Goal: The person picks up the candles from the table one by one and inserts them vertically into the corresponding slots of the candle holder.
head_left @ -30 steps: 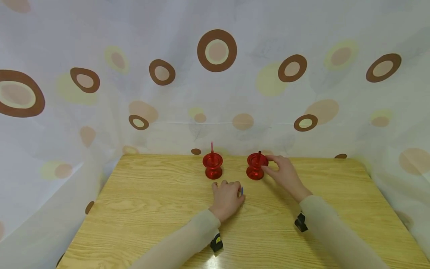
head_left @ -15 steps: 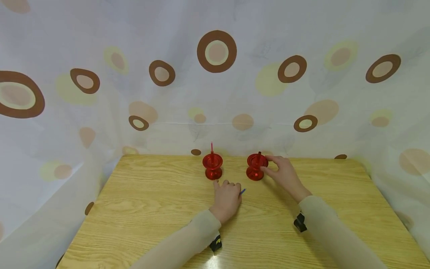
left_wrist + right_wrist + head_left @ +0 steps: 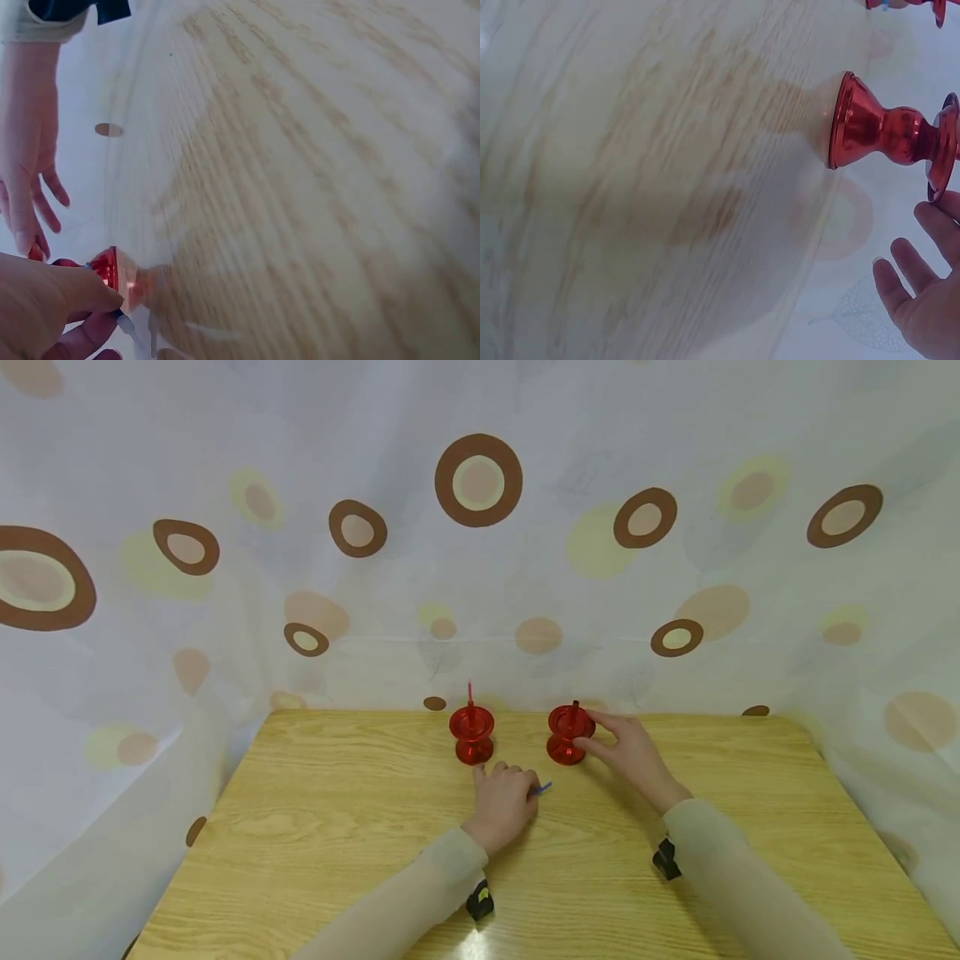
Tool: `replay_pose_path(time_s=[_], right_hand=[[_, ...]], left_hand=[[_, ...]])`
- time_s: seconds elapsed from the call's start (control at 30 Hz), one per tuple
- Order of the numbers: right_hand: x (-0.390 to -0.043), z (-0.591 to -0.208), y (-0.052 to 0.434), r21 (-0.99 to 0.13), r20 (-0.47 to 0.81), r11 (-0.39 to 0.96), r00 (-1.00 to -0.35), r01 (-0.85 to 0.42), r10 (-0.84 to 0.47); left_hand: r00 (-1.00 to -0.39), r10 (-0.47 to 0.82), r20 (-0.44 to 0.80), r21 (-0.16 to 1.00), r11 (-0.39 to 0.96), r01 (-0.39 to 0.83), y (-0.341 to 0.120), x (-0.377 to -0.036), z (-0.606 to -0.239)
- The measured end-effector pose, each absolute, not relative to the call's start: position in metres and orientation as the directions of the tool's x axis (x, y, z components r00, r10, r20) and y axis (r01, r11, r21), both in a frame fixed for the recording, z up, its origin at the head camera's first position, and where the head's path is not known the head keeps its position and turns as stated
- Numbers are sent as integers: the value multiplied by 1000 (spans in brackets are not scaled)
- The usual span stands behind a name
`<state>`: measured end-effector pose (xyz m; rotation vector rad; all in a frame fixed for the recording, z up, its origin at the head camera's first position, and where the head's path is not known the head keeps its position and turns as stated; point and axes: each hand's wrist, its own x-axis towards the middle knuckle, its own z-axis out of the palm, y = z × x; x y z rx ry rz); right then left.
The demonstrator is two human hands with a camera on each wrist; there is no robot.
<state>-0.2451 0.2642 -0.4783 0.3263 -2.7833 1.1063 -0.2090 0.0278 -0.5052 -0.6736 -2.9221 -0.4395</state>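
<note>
Two shiny red candle holders stand upright near the table's back edge. The left candle holder [image 3: 473,748] bears a thin pink candle [image 3: 470,692]; no candle shows in the socket of the right candle holder [image 3: 564,751]. My right hand [image 3: 637,762] pinches the right holder's upper dish between thumb and fingers; in the right wrist view its fingertips meet the dish rim of that candle holder [image 3: 864,127]. In front of the holders, my left hand [image 3: 501,807] lies low over the table, pinching a thin blue candle [image 3: 545,787] that pokes out to the right. Its other end is hidden by the fingers.
The wood-grain table [image 3: 315,860] reaches back to a pale curtain [image 3: 405,577] with brown and yellow circles, which also hangs at both sides. A dark wrist strap [image 3: 480,900] shows under the left sleeve, another dark strap [image 3: 666,859] under the right.
The blue candle has swung from nearly upright to slanting out to the right as my left fingers shifted on it. My right hand keeps its grip on the right holder. The view has shifted slightly.
</note>
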Motion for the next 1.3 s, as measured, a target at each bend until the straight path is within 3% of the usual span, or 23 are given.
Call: replay_pose_path(time_s=[0.53,1.07,1.3], right_hand=[[-246,-480,262,-653,222,709,-963,-265,-155],[-247,-485,262,-680,215,685,-964,-261,-154],[-247,-485,264,-679,232,680,-960,-277,-159]], left_hand=[[-876,436,208,483,732,479,29,-221,-483],[-882,396,254,774,464,431,42,-255,-447],[-873,412,259,805,407,431,48,-268,-429]])
